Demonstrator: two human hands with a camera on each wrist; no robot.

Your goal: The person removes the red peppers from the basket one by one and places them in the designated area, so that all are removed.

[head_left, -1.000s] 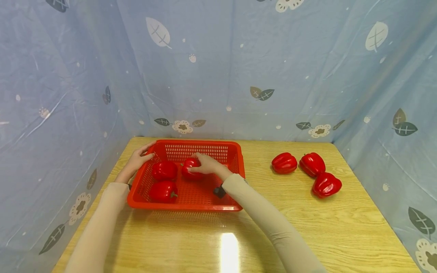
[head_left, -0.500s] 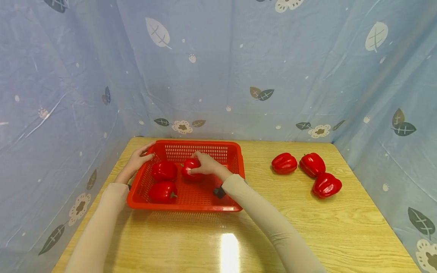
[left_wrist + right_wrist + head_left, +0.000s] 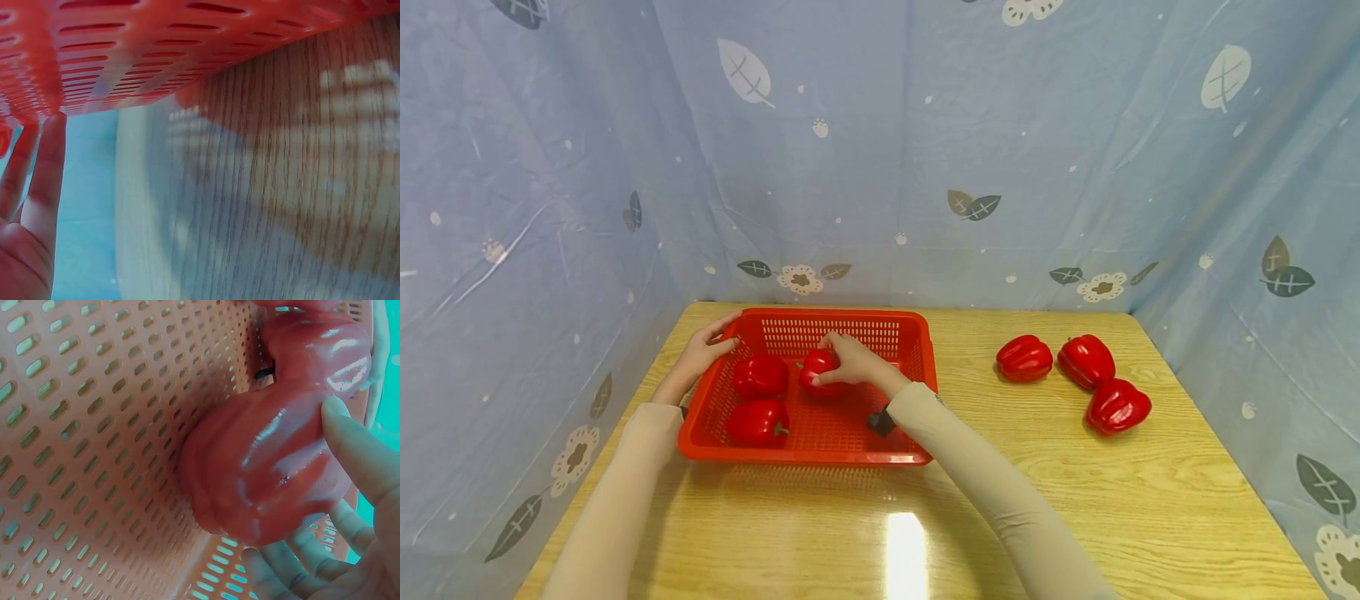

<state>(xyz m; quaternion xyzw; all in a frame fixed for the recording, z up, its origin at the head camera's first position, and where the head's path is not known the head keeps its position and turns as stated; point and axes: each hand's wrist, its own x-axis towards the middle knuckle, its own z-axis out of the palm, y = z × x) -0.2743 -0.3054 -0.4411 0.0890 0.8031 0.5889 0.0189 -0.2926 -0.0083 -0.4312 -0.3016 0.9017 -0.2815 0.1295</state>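
In the head view a red plastic basket (image 3: 808, 457) sits at the left of the table, its walls full of slots. My right hand (image 3: 853, 367) reaches inside and grips a red bell pepper (image 3: 817, 364), thumb on one side and fingers on the other. That bell pepper (image 3: 262, 469) rests against the basket floor in the right wrist view. Two more bell peppers, one farther back (image 3: 760, 375) and one nearer (image 3: 756, 422), lie at the basket's left end. My left hand (image 3: 696, 358) holds the left rim near the far corner, its fingers (image 3: 50, 169) against the outer wall.
Three red bell peppers lie on the wooden table (image 3: 1000, 450) right of the basket: one on the left (image 3: 1025, 359), one in the middle (image 3: 1086, 362) and one nearer (image 3: 1117, 407). A blue patterned curtain (image 3: 850, 167) encloses the table's back and sides.
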